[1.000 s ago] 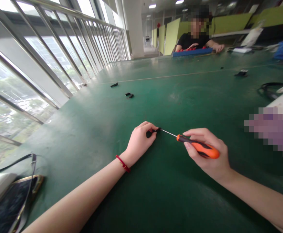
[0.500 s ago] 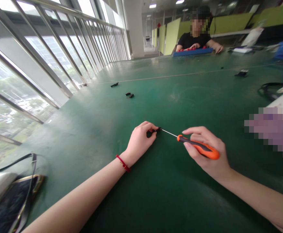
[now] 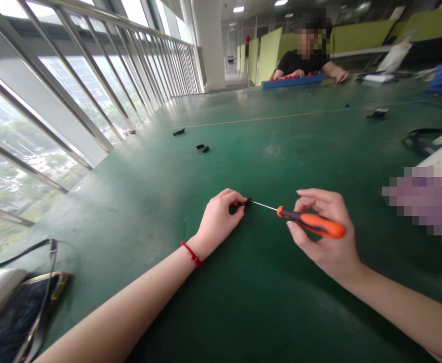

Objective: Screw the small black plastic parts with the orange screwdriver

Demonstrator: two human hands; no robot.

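Observation:
Thumb and fingers of my left hand [image 3: 223, 212] pinch a small black part [image 3: 246, 201] close to the green tabletop [image 3: 190, 191]; its exact kind is too small to tell. A screwdriver [image 3: 315, 223] with an orange and black handle points left, its thin metal shaft reaching the black part. My right hand [image 3: 329, 232] holds the handle loosely, the thumb below it and the index finger lifted off above. A red cord bracelet [image 3: 192, 254] circles my left wrist.
Several small black pieces [image 3: 203, 148] lie farther back on the table. A phone [image 3: 20, 312] and a strap are at the lower left, beside a metal railing [image 3: 103, 75]. Across the table a person [image 3: 306, 55] sits behind a blue tray [image 3: 292, 81].
My right index finger has lifted away from the screwdriver, and the handle's end has risen slightly. My left hand stays put. The blue tray across the table has shifted a little left.

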